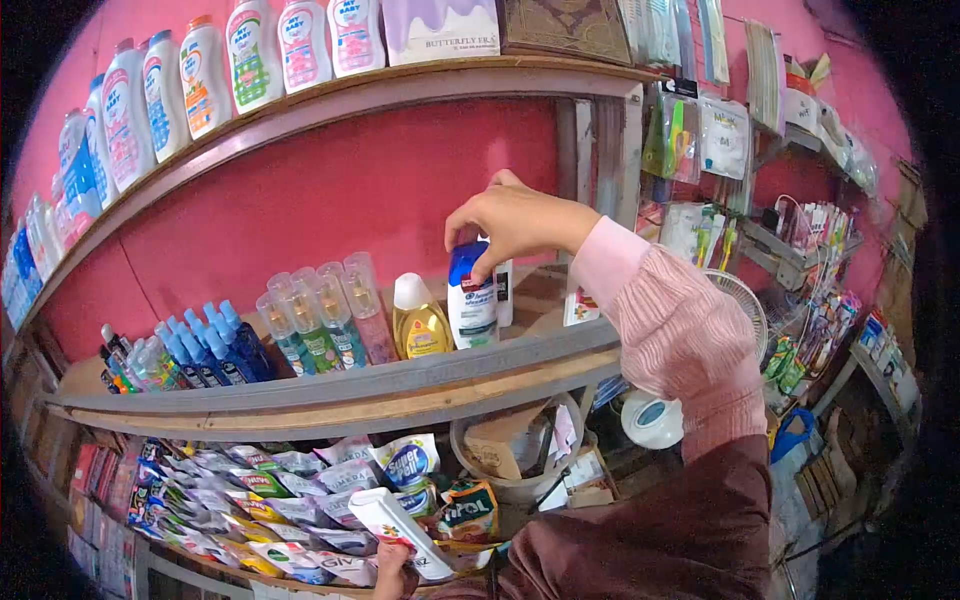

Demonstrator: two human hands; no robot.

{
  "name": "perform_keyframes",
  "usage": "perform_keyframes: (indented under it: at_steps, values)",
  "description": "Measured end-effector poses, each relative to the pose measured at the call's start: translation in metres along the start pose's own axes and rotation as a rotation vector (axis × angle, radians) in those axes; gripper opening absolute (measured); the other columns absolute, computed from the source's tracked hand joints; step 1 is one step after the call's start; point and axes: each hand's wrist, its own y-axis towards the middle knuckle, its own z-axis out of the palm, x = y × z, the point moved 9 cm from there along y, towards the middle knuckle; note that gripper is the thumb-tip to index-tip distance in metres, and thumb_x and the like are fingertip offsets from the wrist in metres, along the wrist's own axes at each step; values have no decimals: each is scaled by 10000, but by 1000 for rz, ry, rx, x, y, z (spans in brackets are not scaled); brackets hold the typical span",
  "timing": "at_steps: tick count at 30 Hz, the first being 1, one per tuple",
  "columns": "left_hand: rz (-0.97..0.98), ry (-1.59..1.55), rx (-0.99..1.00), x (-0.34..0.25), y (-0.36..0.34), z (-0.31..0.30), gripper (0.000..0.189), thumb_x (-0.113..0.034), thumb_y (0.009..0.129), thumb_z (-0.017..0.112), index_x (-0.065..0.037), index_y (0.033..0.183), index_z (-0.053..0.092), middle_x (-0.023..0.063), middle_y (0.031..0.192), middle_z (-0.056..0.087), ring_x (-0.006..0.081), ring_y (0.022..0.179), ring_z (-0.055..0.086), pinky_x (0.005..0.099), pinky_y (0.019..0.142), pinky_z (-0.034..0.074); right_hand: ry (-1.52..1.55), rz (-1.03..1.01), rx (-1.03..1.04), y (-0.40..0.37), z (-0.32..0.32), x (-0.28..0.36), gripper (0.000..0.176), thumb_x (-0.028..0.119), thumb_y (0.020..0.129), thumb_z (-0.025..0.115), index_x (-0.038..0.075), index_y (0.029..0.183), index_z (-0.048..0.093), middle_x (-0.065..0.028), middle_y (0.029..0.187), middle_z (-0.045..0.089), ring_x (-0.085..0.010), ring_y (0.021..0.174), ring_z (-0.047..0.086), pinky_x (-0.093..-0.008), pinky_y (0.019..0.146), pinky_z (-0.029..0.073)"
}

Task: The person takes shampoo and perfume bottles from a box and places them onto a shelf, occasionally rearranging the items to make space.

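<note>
On the middle shelf stands a white shampoo bottle with a blue cap (474, 312), upright. My right hand (522, 222) reaches down from above, with its thumb and fingers closed around the cap. Beside it on the left is a yellow baby-product bottle with a white cap (424, 328); a narrow white container (505, 295) is partly hidden behind it on the right. Low down, my left hand (394, 572) grips a slim white bottle (402, 532) with a small coloured label, tilted in front of the pouches. Much of that hand is cut off by the lower edge.
Clear-capped spray bottles (330, 318) and blue bottles (215, 350) line the middle shelf (330, 392). Several powder bottles (250, 55) stand on the upper shelf. Below are rows of pouches (270, 500) and a clear tub (480, 480). Hanging packets (722, 135) and a fan (740, 300) are at right.
</note>
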Motion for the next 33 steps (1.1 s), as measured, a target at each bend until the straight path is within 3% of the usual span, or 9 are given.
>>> perform_keyframes:
  at_steps: [11,13,15,19,22,26,29,32,33]
  values:
    - [-55,292,-125,-40,-10,33,215,-272,942,474,-62,898,491,-23,810,402,92,720,354,222,671,318,188,149,3,-7,-16,-27,512,467,682,735,170,1090,644,-90,982,679,-212,924,630,-372,869,320]
    - [114,505,-115,-48,-8,29,221,-252,964,411,-43,905,451,9,829,379,137,781,361,247,755,327,142,239,-111,-4,-21,-55,514,509,727,676,179,1119,635,-90,1022,671,-214,960,623,-390,899,310]
    - [83,477,-126,-43,-9,28,206,-225,969,390,-36,912,451,17,846,366,146,802,349,256,772,319,17,313,-105,1,-6,-81,520,559,783,582,195,1152,621,-65,1088,657,-213,1028,603,-434,935,289]
    - [-39,342,-182,-36,-12,27,191,-222,968,393,-49,934,466,7,847,372,131,794,348,254,782,322,-7,294,-19,-3,23,-84,492,372,641,765,201,1085,640,-57,988,677,-223,947,619,-411,858,300]
    - [-60,250,-190,-29,-10,24,190,-223,968,389,-56,939,473,0,848,381,121,790,347,260,779,328,53,240,-59,-10,19,-89,473,344,615,780,194,1043,647,-55,909,683,-224,883,626,-404,842,303]
    - [440,915,6,-49,-11,39,185,-187,957,397,-27,896,469,62,840,406,192,777,381,307,779,345,66,301,27,-36,11,-99,467,343,593,789,181,1010,653,-47,879,684,-207,831,637,-360,795,342]
    - [174,751,-102,-41,-9,35,173,-143,952,394,-15,861,468,93,836,421,223,775,394,315,767,355,126,313,27,-54,8,-103,476,309,580,801,169,1012,659,-48,859,690,-187,790,652,-320,729,409]
    - [401,1031,67,-35,-7,29,172,-103,952,382,-13,858,494,83,830,432,221,781,405,310,746,364,108,311,21,-62,7,-111,483,287,582,805,163,1025,659,-54,846,693,-178,776,659,-315,721,440]
    - [239,780,-26,-35,-3,30,175,-102,952,386,-11,860,504,80,829,435,219,781,409,308,743,366,94,304,18,-63,7,-112,484,280,584,805,161,1030,658,-56,843,694,-175,772,661,-316,720,449]
